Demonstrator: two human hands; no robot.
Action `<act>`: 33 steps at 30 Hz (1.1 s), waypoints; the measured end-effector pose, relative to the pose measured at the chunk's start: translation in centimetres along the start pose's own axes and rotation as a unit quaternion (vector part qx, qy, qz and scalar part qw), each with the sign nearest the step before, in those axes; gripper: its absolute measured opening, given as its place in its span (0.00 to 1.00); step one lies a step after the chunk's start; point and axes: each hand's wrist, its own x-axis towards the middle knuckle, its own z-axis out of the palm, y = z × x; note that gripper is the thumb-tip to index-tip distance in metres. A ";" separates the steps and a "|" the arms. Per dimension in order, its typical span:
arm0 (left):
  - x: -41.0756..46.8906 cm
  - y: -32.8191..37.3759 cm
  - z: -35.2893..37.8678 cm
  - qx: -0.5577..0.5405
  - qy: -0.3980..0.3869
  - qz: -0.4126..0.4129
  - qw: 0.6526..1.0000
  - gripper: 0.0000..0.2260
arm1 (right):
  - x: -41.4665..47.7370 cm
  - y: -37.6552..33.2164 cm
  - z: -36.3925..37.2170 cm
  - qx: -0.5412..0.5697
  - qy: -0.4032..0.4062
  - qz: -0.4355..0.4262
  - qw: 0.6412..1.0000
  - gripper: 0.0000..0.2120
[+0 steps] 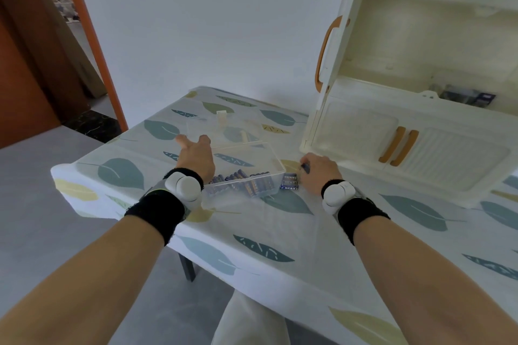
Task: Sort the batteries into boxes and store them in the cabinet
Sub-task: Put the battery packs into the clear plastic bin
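A clear plastic box [276, 161] stands on the leaf-patterned table, its clear lid [224, 131] hinged open behind it. Several blue batteries [246, 180] lie along its near side. My left hand [196, 155] rests at the box's left edge, fingers spread, holding nothing. My right hand [316, 171] is just right of the box, fingers curled around one dark blue battery [306, 167]. A small pack of blue batteries [289, 181] lies on the cloth between the box and my right hand. The cream cabinet [420, 134] stands at the right with its upper door open.
Inside the open cabinet compartment lies a clear box of batteries [465, 95]. The upper door with its orange handle [326, 53] swings out toward the table. Two orange handles [398, 145] mark the shut lower doors. The table's left edge drops to grey floor [42, 204].
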 end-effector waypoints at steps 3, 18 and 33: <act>0.4 0.0 0.0 0.008 -0.011 -0.004 1.000 0.21 | 0.1 -1.2 -0.2 0.073 0.015 -0.076 0.994 0.17; -1.8 2.0 -1.1 0.010 -0.035 0.032 0.999 0.04 | -3.2 3.0 -2.5 0.071 -0.016 -0.003 0.997 0.16; -11.5 19.5 3.7 -0.038 -0.087 0.229 0.969 0.08 | -14.1 13.6 -14.0 0.069 0.168 0.063 0.981 0.16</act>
